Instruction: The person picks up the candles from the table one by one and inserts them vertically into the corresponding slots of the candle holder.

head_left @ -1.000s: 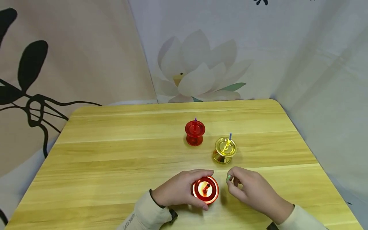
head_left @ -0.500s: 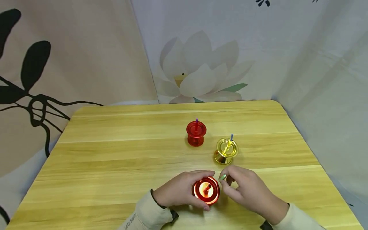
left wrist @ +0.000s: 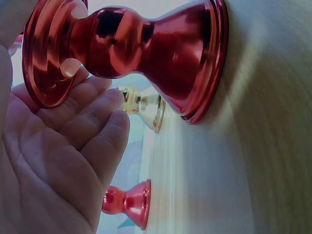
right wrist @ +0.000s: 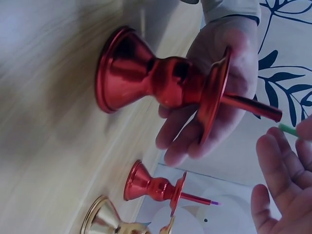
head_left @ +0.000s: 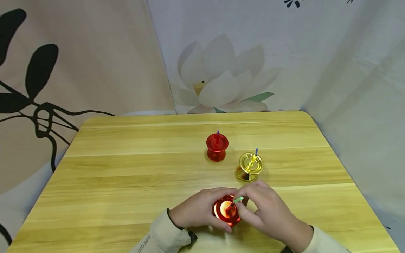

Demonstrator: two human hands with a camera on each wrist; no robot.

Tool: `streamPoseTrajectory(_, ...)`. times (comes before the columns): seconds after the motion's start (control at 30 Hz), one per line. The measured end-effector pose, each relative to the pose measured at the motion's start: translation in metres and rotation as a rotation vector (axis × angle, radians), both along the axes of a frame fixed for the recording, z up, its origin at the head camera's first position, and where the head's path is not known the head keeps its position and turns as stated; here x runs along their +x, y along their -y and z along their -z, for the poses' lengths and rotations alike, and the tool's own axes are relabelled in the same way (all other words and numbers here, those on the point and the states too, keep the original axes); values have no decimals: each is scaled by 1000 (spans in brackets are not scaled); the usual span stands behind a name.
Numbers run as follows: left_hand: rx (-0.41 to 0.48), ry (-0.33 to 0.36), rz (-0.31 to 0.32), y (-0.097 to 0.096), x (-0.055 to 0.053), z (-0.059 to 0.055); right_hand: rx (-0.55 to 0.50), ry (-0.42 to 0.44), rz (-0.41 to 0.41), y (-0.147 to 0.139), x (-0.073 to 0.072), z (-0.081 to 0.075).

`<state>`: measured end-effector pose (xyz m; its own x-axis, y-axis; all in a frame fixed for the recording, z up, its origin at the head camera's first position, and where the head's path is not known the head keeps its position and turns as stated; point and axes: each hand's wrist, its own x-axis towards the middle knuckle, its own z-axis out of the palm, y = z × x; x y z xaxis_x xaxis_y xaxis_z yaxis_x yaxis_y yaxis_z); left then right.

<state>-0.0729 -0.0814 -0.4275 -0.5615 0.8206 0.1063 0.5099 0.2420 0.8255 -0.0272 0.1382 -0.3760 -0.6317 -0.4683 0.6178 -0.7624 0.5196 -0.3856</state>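
My left hand [head_left: 197, 209] holds the nearest red candle holder [head_left: 225, 219] by its dish, thumb and fingers spread around the rim. The holder stands upright on the table, and its thin central tube [right wrist: 251, 107] ends in a dark opening at the top. Between thumb and forefinger, my right hand [head_left: 267, 209] pinches a short, thin green stick [head_left: 238, 200]. In the right wrist view, the green stick's end [right wrist: 286, 129] is just beyond the tube's tip. My right fingertips overlap the dish's right side in the head view.
Behind stands another red candle holder [head_left: 216, 154] with a purple-tipped stick [head_left: 218, 132] in its tube. To its right is a gold candle holder [head_left: 247, 173] with a blue stick [head_left: 256, 151]. Patterned cloth [head_left: 126, 63] hangs behind the wooden table [head_left: 126, 168].
My right hand has moved left, bringing the green stick from beside the red holder to above its dish near the tube. The left hand keeps its hold on the rim.
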Motion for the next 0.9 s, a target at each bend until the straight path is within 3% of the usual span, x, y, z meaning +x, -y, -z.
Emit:
streamPoseTrajectory(0.3, 37, -1, 19, -1, -1, -1, -39, -11, -76, 7, -1, 0)
streamPoseTrajectory(0.9, 23, 5, 17, -1, 0, -2, -9, -8, -61, 6, -2, 1)
